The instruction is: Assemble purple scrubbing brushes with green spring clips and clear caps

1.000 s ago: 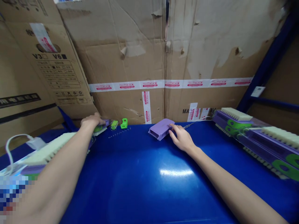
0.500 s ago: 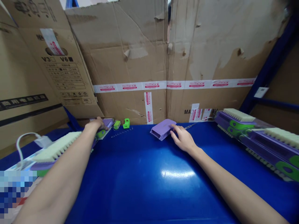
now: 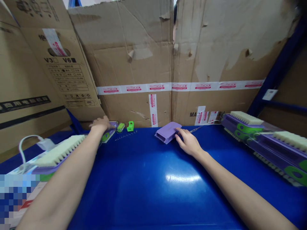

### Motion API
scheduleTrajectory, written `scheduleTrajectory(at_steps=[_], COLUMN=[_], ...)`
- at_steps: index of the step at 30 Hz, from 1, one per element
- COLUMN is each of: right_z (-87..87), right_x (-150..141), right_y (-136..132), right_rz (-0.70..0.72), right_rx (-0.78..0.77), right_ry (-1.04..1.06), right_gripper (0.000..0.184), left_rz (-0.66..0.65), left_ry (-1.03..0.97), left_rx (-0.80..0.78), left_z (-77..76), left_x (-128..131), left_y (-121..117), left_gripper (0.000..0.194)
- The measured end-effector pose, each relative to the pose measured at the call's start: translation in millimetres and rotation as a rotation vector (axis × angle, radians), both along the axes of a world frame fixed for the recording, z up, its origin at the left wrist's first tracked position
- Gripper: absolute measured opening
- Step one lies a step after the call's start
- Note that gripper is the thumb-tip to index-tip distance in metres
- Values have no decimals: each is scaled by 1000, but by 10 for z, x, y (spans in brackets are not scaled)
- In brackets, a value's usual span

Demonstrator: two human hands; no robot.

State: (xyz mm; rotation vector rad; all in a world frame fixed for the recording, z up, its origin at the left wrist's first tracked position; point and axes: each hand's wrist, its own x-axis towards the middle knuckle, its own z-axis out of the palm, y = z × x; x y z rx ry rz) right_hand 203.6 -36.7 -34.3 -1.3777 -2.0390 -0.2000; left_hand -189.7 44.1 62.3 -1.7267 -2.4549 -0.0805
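My left hand (image 3: 100, 124) is at the back left with its fingers spread and nothing visible in them. It is just above and beside a purple and green part (image 3: 110, 131) with pale bristles underneath, partly hidden by my wrist. My right hand (image 3: 189, 141) grips the right edge of a purple plastic case (image 3: 168, 131), index finger on top and thumb at its side. The case's hollow end faces the front left. Between my hands lie a small green-yellow block (image 3: 121, 127), a bright green bracket (image 3: 130, 126) and a loose row of several tiny screws (image 3: 126, 135).
Purple and green units with cream bristles (image 3: 247, 118) stand along the right side. Another bristled unit (image 3: 62, 151) lies under my left forearm, near a white plug with cable (image 3: 46, 143). A thin tool (image 3: 197, 129) lies behind my right hand. Tall cardboard (image 3: 134, 64) walls the back.
My left hand has come up off the purple and green part and shifted slightly left, its fingers spreading. My right hand and the purple case stay in place.
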Motion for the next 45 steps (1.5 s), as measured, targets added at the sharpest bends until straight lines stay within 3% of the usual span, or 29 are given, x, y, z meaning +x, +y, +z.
scheduleTrajectory(at_steps=[5,10,18,45], right_z=[-3,6,11,1], right_x=[-1,3,-6,-10], right_y=[0,-5,-11,-1], right_rz=[8,9,12,12], right_rx=[1,6,2,-19], right_ry=[8,16,11,4], right_gripper=[37,36,36,38], left_rz=[-118,-249,-251,-203], left_ry=[156,171,145,157], left_rx=[83,-27,-104,-14], left_z=[-11,-82,-239,-340], left_x=[333,522,467,446], left_y=[7,95,146,86], left_gripper=[51,38,41,34])
